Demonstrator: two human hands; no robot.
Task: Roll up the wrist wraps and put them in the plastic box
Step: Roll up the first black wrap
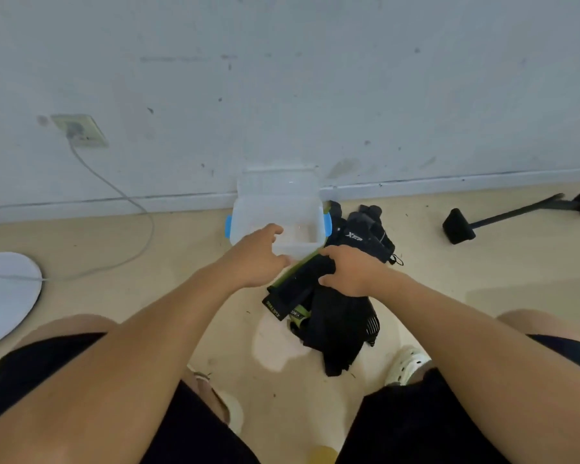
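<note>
white round base [4, 296] w/ a grey cable [128, 209] lies on the floor at far left, cable runs up to a wall socket [81, 130]. next, the plastic box [302, 212]: clear, blue clips on both sides, lid tipped open against the wall, sits on the floor by the skirting; nothing visible inside. left hand [255, 259] is at the box's near left corner, fingers loosely curled, thumb out; can't tell if it actually grips the rim. just right & nearer, the wrist wraps [292, 289]: black straps w/ green edging & printed lettering, lying unrolled in a loose heap touching the box's front. right hand [352, 272] is clenched around the upper end of a black strap. behind the heap, black gloves [365, 232] w/ white logo lie beside the box's right clip. white clog [407, 363] lower right, black pole w/ padded ends [503, 217] far right, well apart.
</note>
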